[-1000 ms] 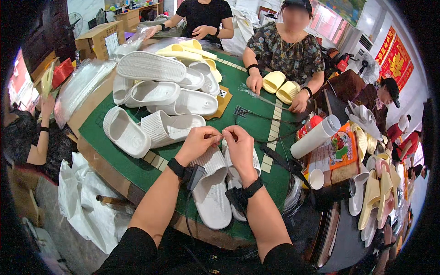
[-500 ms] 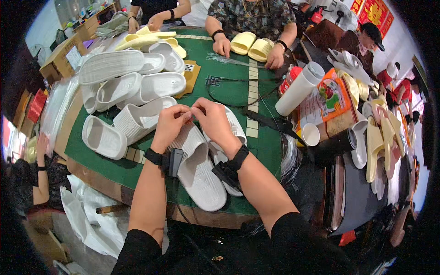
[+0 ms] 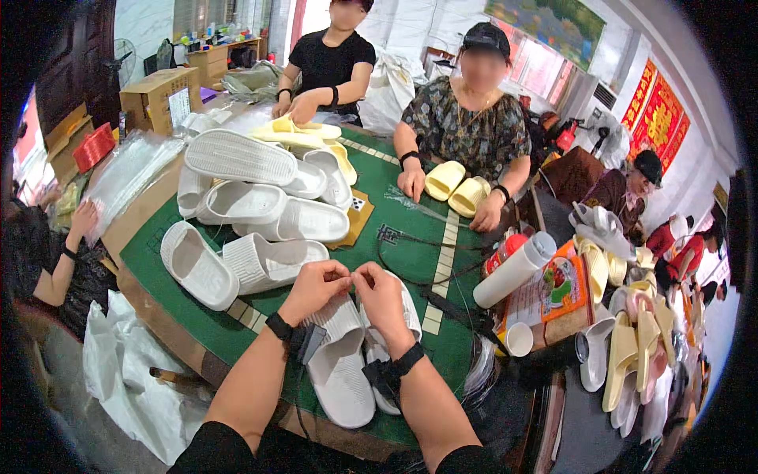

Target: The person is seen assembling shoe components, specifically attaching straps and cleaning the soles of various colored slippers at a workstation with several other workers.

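Observation:
My left hand (image 3: 317,291) and my right hand (image 3: 381,300) meet above a pair of pale grey slippers, each closed in a pinch. Whatever lies between the fingertips is too small to make out. Under the hands, the left slipper (image 3: 341,383) shows its ribbed strap and textured footbed, toe end away from me. Its mate, the right slipper (image 3: 410,312), is partly covered by my right hand and wrist. Just left of my left hand lies a loose grey slipper (image 3: 276,259) with a ribbed strap, beside another grey slipper (image 3: 199,265).
A stack of grey slippers (image 3: 241,158) rises on the green table mat (image 3: 170,296). Across the table, a person's hand (image 3: 411,183) rests near yellow slippers (image 3: 444,180). A white bottle (image 3: 513,272), paper cup (image 3: 519,340) and orange box (image 3: 557,288) stand right.
The view has tilted upward, so the table and my hands sit lower in the picture and more of the people opposite shows. My fingertips remain pinched together over the slippers.

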The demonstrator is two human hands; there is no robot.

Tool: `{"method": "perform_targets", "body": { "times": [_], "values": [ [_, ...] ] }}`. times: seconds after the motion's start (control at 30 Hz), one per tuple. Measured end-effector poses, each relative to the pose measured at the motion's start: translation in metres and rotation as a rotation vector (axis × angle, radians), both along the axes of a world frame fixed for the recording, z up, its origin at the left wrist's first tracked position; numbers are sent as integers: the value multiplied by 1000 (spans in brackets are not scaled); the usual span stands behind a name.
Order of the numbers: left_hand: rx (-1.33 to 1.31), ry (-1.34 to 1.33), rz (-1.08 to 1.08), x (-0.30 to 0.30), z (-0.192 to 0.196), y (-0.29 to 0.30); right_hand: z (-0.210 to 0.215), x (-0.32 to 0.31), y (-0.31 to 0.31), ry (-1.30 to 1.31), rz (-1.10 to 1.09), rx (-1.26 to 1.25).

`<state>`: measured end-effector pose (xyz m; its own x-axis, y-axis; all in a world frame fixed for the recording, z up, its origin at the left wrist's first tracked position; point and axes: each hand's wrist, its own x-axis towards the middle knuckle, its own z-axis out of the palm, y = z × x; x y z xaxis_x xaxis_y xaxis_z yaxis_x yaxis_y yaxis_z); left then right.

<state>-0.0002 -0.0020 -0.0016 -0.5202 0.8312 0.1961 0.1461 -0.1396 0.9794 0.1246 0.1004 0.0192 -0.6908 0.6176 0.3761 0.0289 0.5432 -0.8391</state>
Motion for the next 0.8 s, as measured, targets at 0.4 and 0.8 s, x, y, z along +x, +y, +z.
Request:
{"method": "perform_targets", "body": {
  "times": [0.4, 0.8],
  "values": [
    [-45, 84, 31, -1, 8, -3, 2, -5, 2, 3, 35, -39],
    [-93, 24, 79, -16, -8, -5, -18, -22, 2, 0, 90, 24]
  ]
}}
